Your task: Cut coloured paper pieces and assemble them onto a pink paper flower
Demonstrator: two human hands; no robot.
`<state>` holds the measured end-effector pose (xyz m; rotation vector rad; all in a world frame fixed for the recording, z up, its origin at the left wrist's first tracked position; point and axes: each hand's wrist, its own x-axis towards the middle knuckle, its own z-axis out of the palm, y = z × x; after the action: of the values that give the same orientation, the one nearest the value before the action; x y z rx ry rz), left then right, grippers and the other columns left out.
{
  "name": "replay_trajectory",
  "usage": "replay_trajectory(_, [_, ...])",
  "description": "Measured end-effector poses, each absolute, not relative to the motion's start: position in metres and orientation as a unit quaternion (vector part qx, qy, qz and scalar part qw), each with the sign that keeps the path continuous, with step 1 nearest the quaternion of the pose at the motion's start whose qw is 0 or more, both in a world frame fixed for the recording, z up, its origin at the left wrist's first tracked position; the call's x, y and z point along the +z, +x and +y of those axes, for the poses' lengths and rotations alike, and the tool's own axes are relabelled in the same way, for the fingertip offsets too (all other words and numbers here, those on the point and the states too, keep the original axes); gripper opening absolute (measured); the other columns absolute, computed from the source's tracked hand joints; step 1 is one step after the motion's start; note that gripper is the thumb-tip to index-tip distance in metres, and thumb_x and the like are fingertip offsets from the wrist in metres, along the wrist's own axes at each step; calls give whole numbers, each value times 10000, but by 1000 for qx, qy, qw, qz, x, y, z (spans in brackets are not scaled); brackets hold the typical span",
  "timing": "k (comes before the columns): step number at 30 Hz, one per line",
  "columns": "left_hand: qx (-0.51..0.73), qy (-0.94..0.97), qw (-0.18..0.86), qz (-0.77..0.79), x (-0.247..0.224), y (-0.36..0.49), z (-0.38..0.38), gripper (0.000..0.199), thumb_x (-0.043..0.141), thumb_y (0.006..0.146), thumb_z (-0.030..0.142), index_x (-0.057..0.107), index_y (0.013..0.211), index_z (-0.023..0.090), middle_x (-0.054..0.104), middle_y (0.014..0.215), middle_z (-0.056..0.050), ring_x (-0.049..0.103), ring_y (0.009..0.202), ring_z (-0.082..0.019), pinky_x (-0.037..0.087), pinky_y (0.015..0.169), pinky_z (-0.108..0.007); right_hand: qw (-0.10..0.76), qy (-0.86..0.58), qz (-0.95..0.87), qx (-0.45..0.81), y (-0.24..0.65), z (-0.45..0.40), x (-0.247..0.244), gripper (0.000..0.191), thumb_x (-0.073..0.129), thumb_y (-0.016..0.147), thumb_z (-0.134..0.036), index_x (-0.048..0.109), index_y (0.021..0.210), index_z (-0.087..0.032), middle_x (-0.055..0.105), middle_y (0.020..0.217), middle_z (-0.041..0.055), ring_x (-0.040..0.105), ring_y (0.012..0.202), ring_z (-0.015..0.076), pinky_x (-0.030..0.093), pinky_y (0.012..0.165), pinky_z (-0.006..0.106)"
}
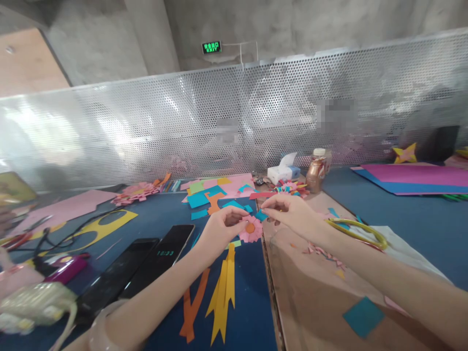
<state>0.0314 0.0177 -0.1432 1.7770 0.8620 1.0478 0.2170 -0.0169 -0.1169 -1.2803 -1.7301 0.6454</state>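
Observation:
My left hand [227,225] is closed in a pinch at the left edge of a pink paper flower [251,236] with an orange centre. Just right of it, the thumb and forefinger of my right hand [287,210] pinch a small blue paper piece [261,215]. The two hands are close together but apart. Below the flower hang or lie yellow paper strips [221,297] with notched ends; whether they join it I cannot tell. Orange paper strips [192,312] lie to their left.
Two phones [163,256] lie left of my forearm. Behind my hands are coloured paper scraps [204,195], a tissue box [283,174] and a bottle [316,174]. A yellow tape-like ring [358,233] and a teal square [363,317] are at right. A perforated metal screen [146,126] stands behind.

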Motion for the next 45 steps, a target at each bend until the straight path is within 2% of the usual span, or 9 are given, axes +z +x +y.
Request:
replay_trajectory(7, [415, 716, 439, 350, -141, 31, 16, 152, 605, 691, 208, 593, 834, 159, 659, 846, -50, 625, 796, -165, 490, 760, -312, 428, -512, -700, 253, 217, -15, -118, 101, 543, 761, -238, 604, 801, -168, 633, 736, 19, 559, 547, 94, 486, 525, 240])
replay_trajectory(12, [412, 718, 436, 354, -142, 31, 16, 154, 603, 692, 213, 595, 837, 164, 661, 837, -51, 630, 777, -166, 492, 747, -311, 433, -506, -698, 263, 217, -15, -118, 167, 534, 783, -280, 615, 890, -180, 646, 862, 34, 589, 661, 116, 501, 554, 237])
replay_trajectory(18, [424, 716, 433, 346, -142, 31, 17, 147, 607, 686, 208, 596, 827, 169, 663, 841, -45, 624, 801, -165, 489, 751, -303, 437, -533, -669, 279, 216, -20, -113, 293, 412, 858, -365, 593, 1010, -191, 630, 958, 50, 581, 671, 115, 505, 548, 229])
replay_trajectory(23, [440, 713, 421, 348, -142, 31, 18, 138, 610, 680, 209, 605, 813, 173, 662, 798, -24, 618, 757, -150, 495, 730, -295, 475, -543, -629, 289, 215, -18, -113, 341, 375, 866, -412, 603, 945, -171, 626, 909, 67, 579, 681, 134, 495, 516, 227])
replay_trajectory(27, [452, 702, 409, 368, -139, 30, 17, 154, 614, 672, 214, 608, 819, 169, 658, 795, -23, 612, 743, -150, 497, 703, -287, 475, -550, -628, 279, 214, -20, -115, 409, 380, 836, -518, 616, 875, -186, 628, 915, 55, 591, 806, 170, 499, 664, 268])
replay_trajectory(30, [463, 703, 395, 368, -138, 30, 18, 161, 604, 683, 220, 613, 834, 163, 655, 813, -33, 608, 758, -151, 493, 716, -287, 448, -539, -663, 264, 210, -24, -116, 321, 489, 792, -481, 639, 879, -210, 641, 941, 29, 586, 877, 187, 471, 758, 290])
replay_trajectory(34, [470, 707, 389, 357, -140, 30, 19, 163, 602, 693, 233, 612, 838, 159, 660, 819, -41, 614, 758, -156, 496, 713, -290, 439, -527, -670, 282, 204, -23, -122, 251, 618, 706, -392, 646, 887, -220, 647, 922, 15, 602, 808, 183, 482, 688, 280])
replay_trajectory(39, [467, 710, 390, 355, -142, 31, 18, 150, 604, 691, 228, 612, 827, 165, 660, 803, -31, 613, 755, -152, 496, 708, -284, 445, -534, -653, 299, 203, -17, -135, 244, 641, 683, -343, 638, 879, -198, 643, 842, 19, 601, 752, 178, 492, 655, 279])
replay_trajectory(45, [479, 703, 393, 349, -141, 29, 18, 168, 608, 699, 238, 605, 851, 166, 650, 834, -34, 604, 768, -147, 490, 709, -270, 461, -531, -653, 282, 206, -13, -142, 317, 651, 675, -360, 610, 940, -191, 623, 902, 43, 588, 756, 168, 484, 661, 285])
